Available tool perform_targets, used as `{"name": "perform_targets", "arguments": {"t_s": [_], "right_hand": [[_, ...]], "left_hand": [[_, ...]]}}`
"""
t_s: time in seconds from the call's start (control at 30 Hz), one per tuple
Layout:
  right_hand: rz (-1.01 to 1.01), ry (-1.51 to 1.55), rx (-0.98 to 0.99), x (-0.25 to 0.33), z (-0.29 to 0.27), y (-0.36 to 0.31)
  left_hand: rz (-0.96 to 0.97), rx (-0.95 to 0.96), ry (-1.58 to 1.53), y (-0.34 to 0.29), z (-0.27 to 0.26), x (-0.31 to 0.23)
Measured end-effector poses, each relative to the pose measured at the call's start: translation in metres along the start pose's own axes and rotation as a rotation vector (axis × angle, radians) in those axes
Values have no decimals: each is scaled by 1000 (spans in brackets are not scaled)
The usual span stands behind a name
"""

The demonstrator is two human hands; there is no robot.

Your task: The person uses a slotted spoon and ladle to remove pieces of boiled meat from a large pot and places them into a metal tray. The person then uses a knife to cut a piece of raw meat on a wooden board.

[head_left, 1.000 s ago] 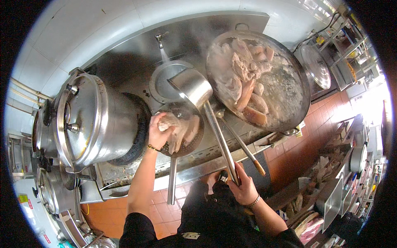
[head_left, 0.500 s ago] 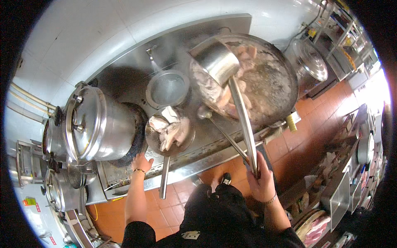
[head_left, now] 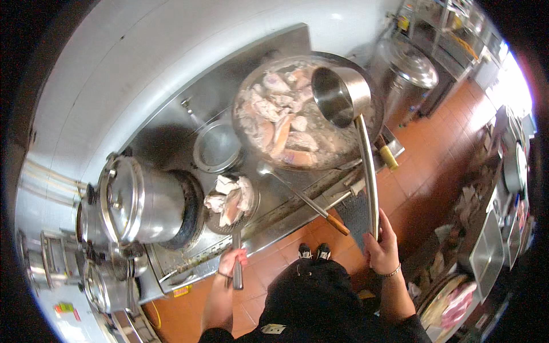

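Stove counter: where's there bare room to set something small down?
The counter looks bare between the strainer and the wooden-handled spoon. A narrower gap separates the big pot from the water pan. It's crowded at left, among other pots, and right, under the wide wok.

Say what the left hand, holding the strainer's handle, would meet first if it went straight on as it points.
Probably the strainer's bowl, holding meat, up the handle from the left hand. The stove's edge crosses that line sooner; whether the hand would clear it is hard to tell.
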State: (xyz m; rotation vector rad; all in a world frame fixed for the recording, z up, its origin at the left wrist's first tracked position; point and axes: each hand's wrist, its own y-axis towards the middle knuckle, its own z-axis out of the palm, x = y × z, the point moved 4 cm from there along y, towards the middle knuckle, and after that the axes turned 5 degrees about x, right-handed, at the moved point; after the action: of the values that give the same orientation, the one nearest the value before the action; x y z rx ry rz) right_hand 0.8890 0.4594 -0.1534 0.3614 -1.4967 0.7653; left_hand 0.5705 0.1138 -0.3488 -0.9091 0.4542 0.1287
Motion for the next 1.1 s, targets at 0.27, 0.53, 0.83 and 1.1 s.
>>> {"name": "perform_targets", "arguments": {"t_s": [0.27, 0.53, 0.83, 1.1], "right_hand": [[29, -282, -125, -9, -1, 20], [6, -118, 247, -9, 31, 49], [-26, 492, 409, -24, -136, -24], [53, 4, -602, -43, -464, -328]], "left_hand": [[186, -35, 241, -133, 82, -76], [348, -80, 660, -151, 198, -150], [115, 477, 1112, -91, 438, 9], [-293, 991, 1449, -6, 707, 307]]}}
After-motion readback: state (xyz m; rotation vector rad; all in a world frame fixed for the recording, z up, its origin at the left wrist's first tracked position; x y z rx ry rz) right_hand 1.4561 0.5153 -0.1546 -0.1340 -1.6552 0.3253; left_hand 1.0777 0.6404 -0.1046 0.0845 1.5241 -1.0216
